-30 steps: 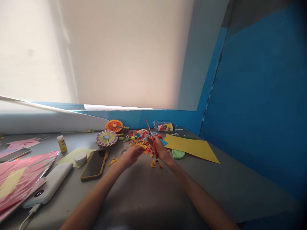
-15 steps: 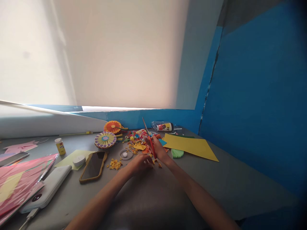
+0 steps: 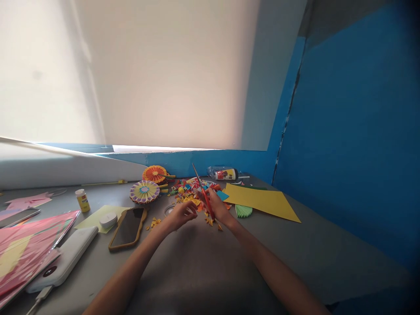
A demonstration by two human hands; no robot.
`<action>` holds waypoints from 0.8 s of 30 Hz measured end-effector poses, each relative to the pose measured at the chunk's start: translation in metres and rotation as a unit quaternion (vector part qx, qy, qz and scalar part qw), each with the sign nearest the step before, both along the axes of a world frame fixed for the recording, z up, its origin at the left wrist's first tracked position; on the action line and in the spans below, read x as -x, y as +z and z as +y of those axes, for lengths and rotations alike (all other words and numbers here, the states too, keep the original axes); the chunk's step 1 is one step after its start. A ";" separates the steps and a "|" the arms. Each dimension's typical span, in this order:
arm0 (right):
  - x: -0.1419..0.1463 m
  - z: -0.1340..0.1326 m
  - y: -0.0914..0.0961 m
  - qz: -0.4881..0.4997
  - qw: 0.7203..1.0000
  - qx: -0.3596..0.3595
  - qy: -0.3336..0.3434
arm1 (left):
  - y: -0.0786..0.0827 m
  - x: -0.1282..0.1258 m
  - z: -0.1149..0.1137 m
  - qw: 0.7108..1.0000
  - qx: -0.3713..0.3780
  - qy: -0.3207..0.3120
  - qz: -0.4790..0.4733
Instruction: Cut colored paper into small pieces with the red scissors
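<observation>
My right hand grips a pair of red-handled scissors, their blades pointing up and away from me. To its left, my left hand hovers over the desk with loosely bent fingers apart; I see nothing in it. Beyond both hands lies a heap of coloured paper scraps. Small orange-yellow paper bits are scattered under the scissors, and a few more lie left of my left hand. That hand partly covers a tape roll.
Two pleated paper rosettes, orange and yellow-purple, stand at the back. Right are a yellow sheet, green folded fan and plastic bottle. Left lie a phone, power bank, glue bottle and wrapped papers.
My left hand has moved left, away from the scissors and the right hand, and now covers part of the tape roll. My right hand stays nearly in place; the scissors tilt slightly more left.
</observation>
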State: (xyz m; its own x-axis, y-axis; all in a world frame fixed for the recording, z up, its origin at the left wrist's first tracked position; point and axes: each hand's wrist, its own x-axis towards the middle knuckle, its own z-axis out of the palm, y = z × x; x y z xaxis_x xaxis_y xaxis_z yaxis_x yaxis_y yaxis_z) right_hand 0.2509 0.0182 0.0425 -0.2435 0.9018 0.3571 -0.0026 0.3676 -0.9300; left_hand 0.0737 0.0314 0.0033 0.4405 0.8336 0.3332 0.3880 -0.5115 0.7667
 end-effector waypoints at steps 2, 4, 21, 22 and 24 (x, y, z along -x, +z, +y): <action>0.000 0.001 0.000 -0.008 1.000 0.006 0.012 | 0.007 0.001 -0.002 0.999 0.013 0.010 -0.029; 0.001 0.001 0.002 -0.020 1.000 0.015 0.008 | 0.016 0.002 -0.005 0.997 0.015 0.027 -0.067; 0.014 -0.010 0.007 0.071 0.996 -0.013 0.043 | 0.039 0.006 -0.019 0.935 0.081 0.106 -0.328; 0.015 -0.011 0.007 0.070 0.997 -0.014 0.039 | 0.038 0.005 -0.019 0.935 0.083 0.107 -0.328; 0.017 -0.013 0.007 0.070 0.997 -0.017 0.035 | 0.037 0.004 -0.019 0.936 0.090 0.096 -0.326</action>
